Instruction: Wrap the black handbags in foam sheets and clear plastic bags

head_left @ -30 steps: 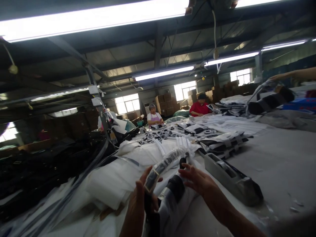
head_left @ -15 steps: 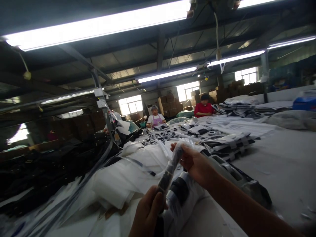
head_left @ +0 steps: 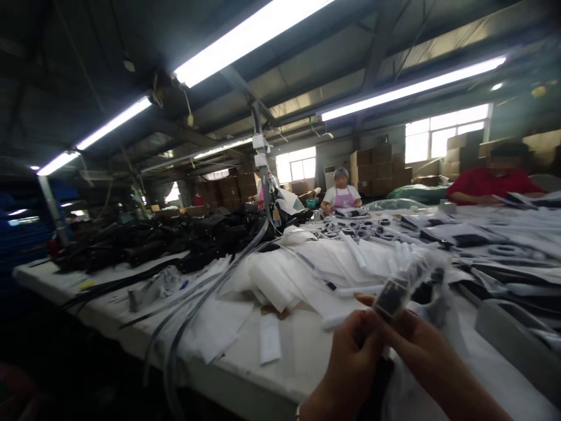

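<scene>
My left hand (head_left: 350,362) and my right hand (head_left: 421,345) are close together at the lower right, fingers closed around a black belt (head_left: 377,389). Its end, with a dark rectangular buckle (head_left: 392,297) edged in gold, points up between my hands. Crumpled clear plastic (head_left: 416,266) covers the part beyond the buckle. The belt's lower part hangs below my fingers, and my palms hide some of it. Loose white sleeves (head_left: 280,280) lie on the table just left of my hands.
A grey plastic device (head_left: 512,339) stands on the white table (head_left: 245,380) at right. Rolled black coils (head_left: 362,234) and flat packets lie farther back. A black heap (head_left: 175,234) covers the far left. Two co-workers sit across the table, in a purple apron (head_left: 344,199) and a red top (head_left: 477,184).
My view has swung left. My hands were apart along the plastic-covered length; now they are together around the buckle end.
</scene>
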Motion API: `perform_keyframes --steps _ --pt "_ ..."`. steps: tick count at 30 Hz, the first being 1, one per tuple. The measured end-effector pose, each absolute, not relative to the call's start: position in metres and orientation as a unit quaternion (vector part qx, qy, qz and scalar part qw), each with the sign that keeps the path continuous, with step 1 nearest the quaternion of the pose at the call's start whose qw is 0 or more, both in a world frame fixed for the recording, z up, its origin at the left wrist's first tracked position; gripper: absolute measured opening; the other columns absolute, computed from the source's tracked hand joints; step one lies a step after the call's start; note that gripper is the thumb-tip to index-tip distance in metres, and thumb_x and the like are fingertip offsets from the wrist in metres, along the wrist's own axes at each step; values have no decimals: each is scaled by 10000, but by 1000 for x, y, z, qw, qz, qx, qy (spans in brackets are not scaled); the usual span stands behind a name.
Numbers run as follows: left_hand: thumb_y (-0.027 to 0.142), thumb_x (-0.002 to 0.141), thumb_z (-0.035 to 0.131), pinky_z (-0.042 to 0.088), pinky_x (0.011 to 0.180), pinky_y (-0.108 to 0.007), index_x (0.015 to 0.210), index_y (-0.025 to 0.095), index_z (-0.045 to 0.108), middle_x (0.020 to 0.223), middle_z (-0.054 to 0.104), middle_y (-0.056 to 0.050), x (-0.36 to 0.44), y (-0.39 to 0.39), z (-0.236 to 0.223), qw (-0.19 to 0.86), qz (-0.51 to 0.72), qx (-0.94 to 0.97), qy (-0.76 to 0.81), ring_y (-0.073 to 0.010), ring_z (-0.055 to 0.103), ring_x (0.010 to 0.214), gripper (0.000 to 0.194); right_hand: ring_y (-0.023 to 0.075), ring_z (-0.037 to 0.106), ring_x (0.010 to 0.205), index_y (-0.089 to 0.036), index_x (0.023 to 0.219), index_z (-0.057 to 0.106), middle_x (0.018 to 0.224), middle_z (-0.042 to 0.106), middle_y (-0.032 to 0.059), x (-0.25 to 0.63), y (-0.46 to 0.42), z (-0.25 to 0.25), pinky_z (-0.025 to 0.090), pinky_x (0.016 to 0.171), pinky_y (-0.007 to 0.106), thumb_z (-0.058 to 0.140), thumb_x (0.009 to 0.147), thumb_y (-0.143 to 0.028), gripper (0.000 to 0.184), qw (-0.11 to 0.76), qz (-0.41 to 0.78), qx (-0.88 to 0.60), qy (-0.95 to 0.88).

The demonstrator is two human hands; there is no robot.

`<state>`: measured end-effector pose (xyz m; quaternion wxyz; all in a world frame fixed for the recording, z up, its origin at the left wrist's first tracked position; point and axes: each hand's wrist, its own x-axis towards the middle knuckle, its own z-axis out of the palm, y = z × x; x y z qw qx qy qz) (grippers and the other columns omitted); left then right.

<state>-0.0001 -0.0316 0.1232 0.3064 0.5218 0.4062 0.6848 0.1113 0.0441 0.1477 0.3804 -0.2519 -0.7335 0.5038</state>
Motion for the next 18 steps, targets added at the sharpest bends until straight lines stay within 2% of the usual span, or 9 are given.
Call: perform_keyframes --steps 3,5,9,11,13,16,18 --pt "569 909 558 511 839 -336 1102 151 683 990 722 -110 -8 -29 109 291 666 527 440 -242 666 956 477 380 657 1117 -223 1076 768 1150 739 109 111 50 150 513 1007 457 691 723 -643 554 388 520 -263 -714" --pt "627 927 456 532 830 -351 1091 161 678 1022 727 -127 -37 -32 90 235 656 492 522 -246 679 959 542 373 659 1118 -226 1099 761 1161 734 111 115 51 146 529 987 451 675 752 -631 540 380 548 -264 -697" --pt "634 876 510 534 772 -361 1042 157 660 961 724 -123 -132 -49 49 136 619 400 662 -250 688 863 527 363 611 1198 -250 1227 696 1226 700 121 119 42 138 490 1026 476 633 798 -624 572 361 586 -278 -670" --pt "564 892 534 516 849 -373 1027 169 655 992 718 -106 -181 -59 36 83 569 367 731 -248 677 919 434 362 615 1193 -245 1284 655 1226 698 132 119 38 135 484 1026 495 611 814 -619 602 363 592 -283 -662" --pt "442 917 581 474 954 -433 1051 160 642 1095 688 -92 -222 -64 30 39 504 346 790 -231 647 1004 318 366 582 1235 -251 1257 677 1292 659 125 121 39 131 484 1026 490 586 824 -629 581 369 579 -283 -670" --pt "365 924 616 460 980 -484 1068 152 639 1144 656 -78 -262 -63 25 8 403 335 852 -232 616 1067 258 380 501 1311 -286 1180 730 1366 603 83 128 51 120 499 1020 462 594 806 -652 541 354 564 -262 -698" --pt "366 920 627 471 967 -483 1047 153 646 1129 655 -71 -275 -57 22 4 343 339 876 -236 613 1074 249 372 518 1295 -313 1209 713 1330 631 64 133 59 111 511 1010 444 605 804 -647 535 333 575 -248 -705"
